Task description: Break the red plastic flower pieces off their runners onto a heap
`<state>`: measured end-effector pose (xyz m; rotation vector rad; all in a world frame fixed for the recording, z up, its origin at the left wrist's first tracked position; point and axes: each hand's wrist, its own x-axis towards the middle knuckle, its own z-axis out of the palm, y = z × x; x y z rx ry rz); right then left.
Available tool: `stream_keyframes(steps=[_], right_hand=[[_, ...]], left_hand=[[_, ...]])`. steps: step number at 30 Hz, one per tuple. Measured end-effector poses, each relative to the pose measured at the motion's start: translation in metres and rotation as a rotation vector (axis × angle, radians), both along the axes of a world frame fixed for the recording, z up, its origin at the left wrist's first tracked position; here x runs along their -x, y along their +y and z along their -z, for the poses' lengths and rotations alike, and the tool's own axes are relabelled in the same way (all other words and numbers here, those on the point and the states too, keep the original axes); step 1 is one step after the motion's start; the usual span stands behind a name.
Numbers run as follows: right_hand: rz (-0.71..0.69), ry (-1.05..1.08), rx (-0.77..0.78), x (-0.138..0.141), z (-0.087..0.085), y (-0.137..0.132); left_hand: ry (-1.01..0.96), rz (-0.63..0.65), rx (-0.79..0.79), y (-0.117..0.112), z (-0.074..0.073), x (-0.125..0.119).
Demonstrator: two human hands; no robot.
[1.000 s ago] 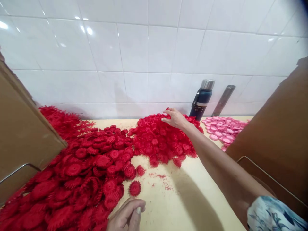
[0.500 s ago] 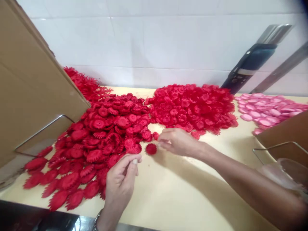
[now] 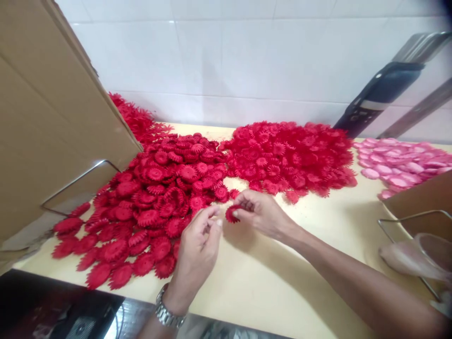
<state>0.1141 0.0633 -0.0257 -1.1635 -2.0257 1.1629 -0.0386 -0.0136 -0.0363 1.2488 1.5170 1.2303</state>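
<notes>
A small red flower-shaped disc with a toothed rim [image 3: 232, 214] is pinched between the thumb and fingers of my right hand [image 3: 259, 213], just above the pale tabletop. Close by on the left is my left hand [image 3: 200, 245], its thumb and fingertips pressed together; whatever they hold, if anything, is too small to make out. A heap of similar red toothed discs [image 3: 146, 202] spreads behind and beside my left hand. Beyond my right hand lies a second heap of red, finer-fringed flower pieces [image 3: 291, 155].
A tall cardboard box [image 3: 60, 94] with a wire handle stands at left. Spiky red pieces [image 3: 136, 122] lie behind it. At right are pink discs [image 3: 402, 162], another cardboard box [image 3: 423, 197] and a clear plastic cup [image 3: 416, 256]. A dark strap-like object [image 3: 383, 94] leans on the tiled wall.
My right hand has picked up the red disc that lay on the table between my hands. My left hand has moved right, closer to it. The view has shifted slightly.
</notes>
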Motion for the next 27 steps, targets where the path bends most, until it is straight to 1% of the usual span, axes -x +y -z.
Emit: stream_keyframes(steps=[2,3,4,5,7,9,10,12,14,16,19,21,23,25,27], right_hand=[[0.0,0.086,0.064,-0.004,-0.006,-0.008],[-0.006,0.109,0.049,-0.006,-0.007,-0.012],[-0.004,0.117,-0.009,-0.007,-0.007,-0.016],[0.009,0.103,-0.109,-0.008,-0.006,-0.019],[0.057,0.014,-0.374,-0.012,-0.002,-0.023],[0.108,-0.088,-0.6,-0.019,-0.001,-0.022],[0.123,-0.112,-0.661,-0.025,-0.002,-0.02],[0.144,-0.105,-0.675,-0.039,-0.005,-0.017],[0.165,-0.087,-0.607,-0.054,-0.01,-0.015],[0.168,-0.081,-0.531,-0.067,-0.012,-0.015],[0.124,-0.105,-0.511,-0.08,-0.007,-0.017],[0.098,-0.167,-0.541,-0.087,-0.001,-0.016],[0.087,-0.272,-0.567,-0.094,0.004,-0.014],[0.053,-0.388,-0.568,-0.099,0.008,-0.013],[-0.013,-0.469,-0.553,-0.101,0.01,-0.015]], left_hand=[[-0.174,0.038,0.071,0.005,-0.002,-0.013],[-0.294,0.055,0.1,0.008,-0.002,-0.021],[-0.431,0.069,0.121,0.011,-0.003,-0.029],[-0.557,0.07,0.127,0.013,-0.004,-0.037],[-0.752,0.065,0.105,0.018,-0.006,-0.051],[-0.839,0.058,0.085,0.02,-0.008,-0.057],[-0.841,0.051,0.089,0.021,-0.009,-0.057],[-0.766,0.005,0.096,0.021,-0.011,-0.054],[-0.634,-0.065,0.068,0.019,-0.011,-0.048],[-0.539,-0.134,-0.004,0.019,-0.011,-0.044],[-0.546,-0.215,-0.081,0.02,-0.011,-0.041],[-0.585,-0.237,-0.091,0.022,-0.012,-0.039],[-0.597,-0.241,-0.089,0.023,-0.013,-0.034],[-0.572,-0.241,-0.076,0.022,-0.016,-0.029],[-0.524,-0.228,-0.052,0.02,-0.017,-0.024]])
